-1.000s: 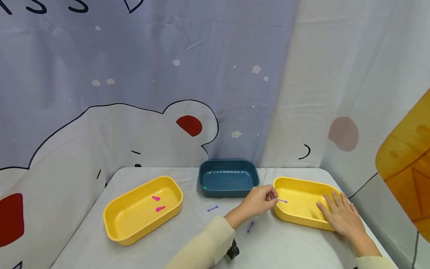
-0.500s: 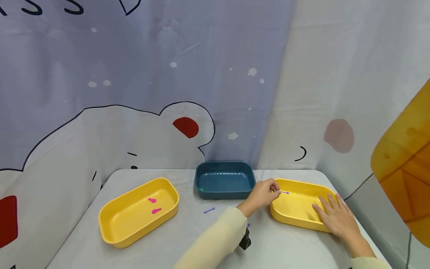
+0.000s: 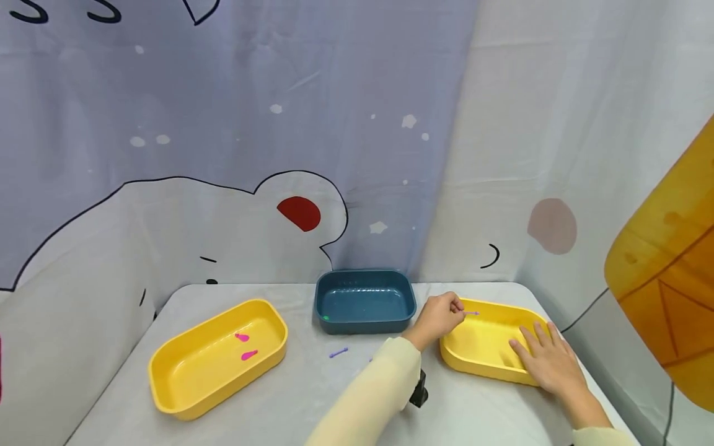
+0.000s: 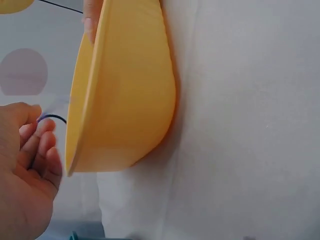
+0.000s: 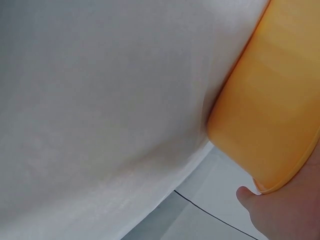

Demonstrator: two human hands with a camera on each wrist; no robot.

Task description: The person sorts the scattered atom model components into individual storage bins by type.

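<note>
My left hand [image 3: 439, 319] pinches one end of a small purple stick [image 3: 471, 313] between thumb and fingertips, over the left end of the right-hand yellow tray [image 3: 480, 344]. The stick's free end points right, above the tray. In the left wrist view, the left hand [image 4: 25, 167] is beside the tray's rim, and its stick is hard to make out. With fingers spread, my right hand [image 3: 552, 365] rests on the same tray's right end; the right wrist view shows its thumb [image 5: 245, 196] by the rim. One purple stick [image 3: 338, 352] lies on the table.
A teal tray [image 3: 365, 303] with a small green piece [image 3: 326, 318] stands at the back. Another yellow tray [image 3: 192, 368] at the left contains two pink pieces [image 3: 249, 355]. A purple tip [image 3: 370, 359] shows beside the left sleeve. Curtains hang behind the table.
My left hand has moved slightly up and back over the tray with the purple stick. Its sleeve now largely hides another purple stick. The right hand stays on the tray; the head view has shifted.
</note>
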